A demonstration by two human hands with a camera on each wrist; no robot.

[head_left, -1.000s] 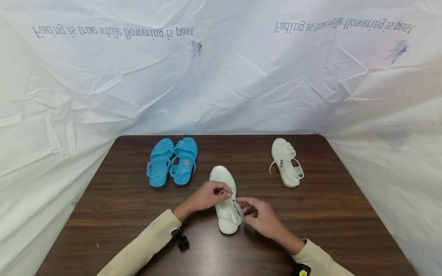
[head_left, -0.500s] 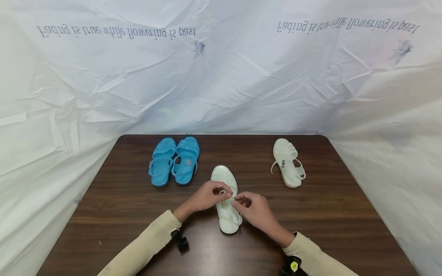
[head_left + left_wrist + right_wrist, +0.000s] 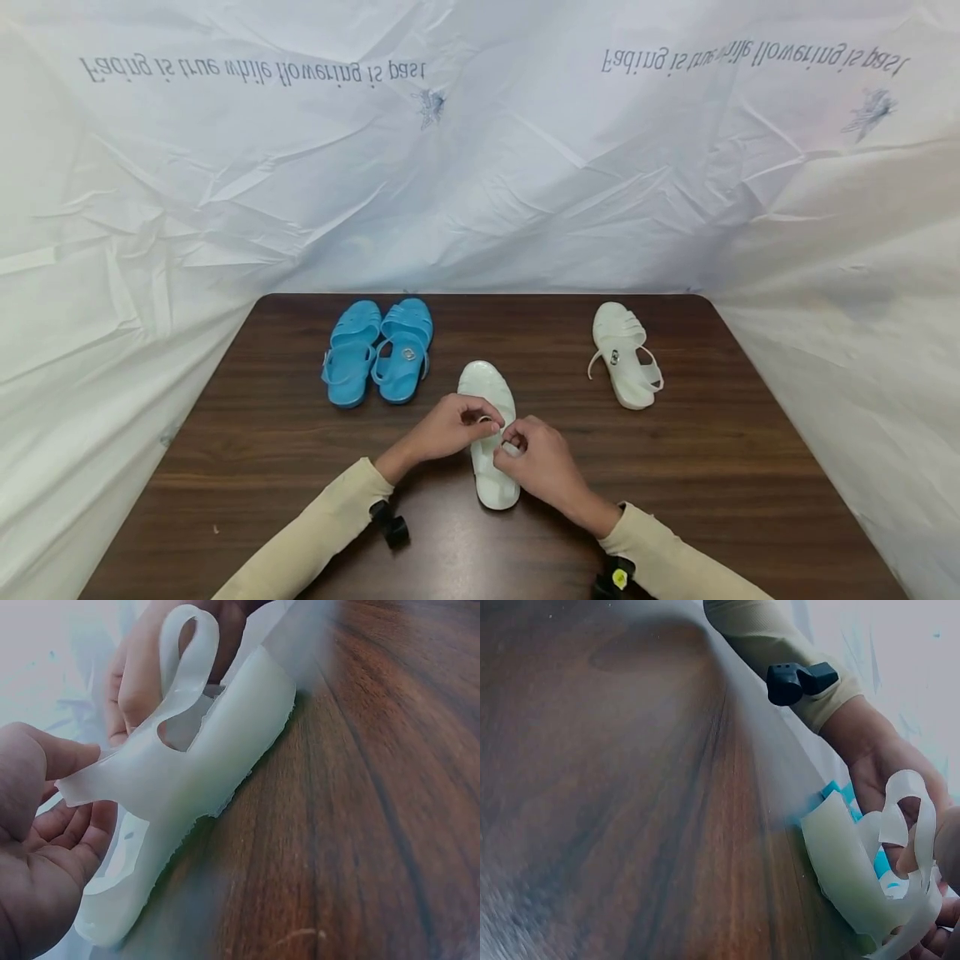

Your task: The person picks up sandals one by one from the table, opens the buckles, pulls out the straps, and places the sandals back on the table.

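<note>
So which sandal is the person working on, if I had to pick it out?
On the dark wooden table, look near the front edge, in the middle. The white sandal there lies between both hands, left hand and right hand, which pinch its strap. The blue pair and the other white sandal lie farther back, untouched.

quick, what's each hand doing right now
Left hand: closed, pinching the strap of the white sandal on the table.
Right hand: closed, fingers pinching the same sandal's strap at its other side.

Dark wooden table [image 3: 262,433] backed by crinkled white printed sheeting [image 3: 480,167].
</note>
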